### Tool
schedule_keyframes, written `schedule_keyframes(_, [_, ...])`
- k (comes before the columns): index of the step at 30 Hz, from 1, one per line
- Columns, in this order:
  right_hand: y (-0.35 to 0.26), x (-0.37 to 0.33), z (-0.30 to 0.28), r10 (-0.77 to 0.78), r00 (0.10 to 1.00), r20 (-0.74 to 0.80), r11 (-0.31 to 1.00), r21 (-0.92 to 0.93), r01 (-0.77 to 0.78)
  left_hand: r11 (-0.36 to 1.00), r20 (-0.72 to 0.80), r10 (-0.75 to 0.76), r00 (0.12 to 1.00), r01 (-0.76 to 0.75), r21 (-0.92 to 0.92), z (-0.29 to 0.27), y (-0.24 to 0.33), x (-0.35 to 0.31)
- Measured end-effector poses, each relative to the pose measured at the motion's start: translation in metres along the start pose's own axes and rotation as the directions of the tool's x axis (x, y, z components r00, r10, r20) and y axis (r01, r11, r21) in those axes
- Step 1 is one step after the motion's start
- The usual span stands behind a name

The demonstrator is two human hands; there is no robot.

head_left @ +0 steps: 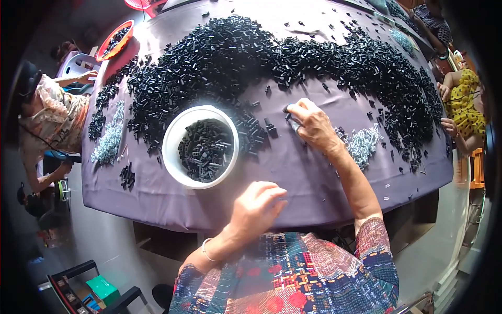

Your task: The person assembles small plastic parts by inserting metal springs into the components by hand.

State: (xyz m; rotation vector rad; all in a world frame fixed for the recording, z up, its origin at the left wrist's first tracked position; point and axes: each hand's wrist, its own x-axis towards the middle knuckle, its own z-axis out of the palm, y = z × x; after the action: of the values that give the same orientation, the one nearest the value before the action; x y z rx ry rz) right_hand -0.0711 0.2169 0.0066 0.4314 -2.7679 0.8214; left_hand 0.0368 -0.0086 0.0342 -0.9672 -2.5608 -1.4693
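My right hand (312, 125) is over the cloth, right of the bucket, its fingers bent and pinched on a small black plastic piece (287, 109). Close to its wrist lies a pile of small clear, silvery pieces (363, 146). My left hand (255, 209) hovers near the table's front edge with its fingers curled in; whatever they hold is hidden. Between the left hand and the big heap stands a white bucket (168, 149), partly filled with black pieces (206, 149). A few loose black pieces (271, 129) lie between the bucket and my right hand.
A wide heap of black pieces (204, 68) arcs across the purple cloth (308, 193). At left are another clear pile (110, 138) and a small black cluster (127, 176). An orange basket (99, 52) stands far left. People sit at left (63, 110) and right (465, 104).
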Motion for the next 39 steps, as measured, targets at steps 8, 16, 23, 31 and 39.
schedule_keyframes(8, [-0.014, -0.023, 0.0, -0.006, 0.999, -0.041, 0.977, 0.213, 0.014, 0.812, 0.167, -0.351, 0.921, 0.388, -0.435, 0.007, -0.01, -0.005])
schedule_keyframes(16, [-0.071, -0.094, -0.004, 0.428, 0.832, 0.353, -0.159, 0.936, -0.315, 0.422, 0.187, -0.572, 0.799, 0.482, -0.768, 0.022, -0.011, -0.003])
schedule_keyframes(23, [-0.081, -0.117, 0.017, 0.425, 0.845, 0.325, -0.417, 0.899, -0.136, 0.843, -0.136, -0.325, 0.936, 0.222, -0.491, 0.035, -0.007, -0.007])
schedule_keyframes(31, [-0.099, -0.121, 0.016, 0.503, 0.835, 0.223, -0.244, 0.964, -0.111, 0.973, -0.27, -0.12, 0.955, 0.059, -0.222, 0.032, -0.005, -0.006])
schedule_keyframes(39, [-0.095, -0.137, 0.026, 0.542, 0.807, 0.235, -0.018, 0.963, -0.269, 0.956, -0.167, -0.209, 0.964, 0.165, -0.242, 0.035, -0.012, -0.013])
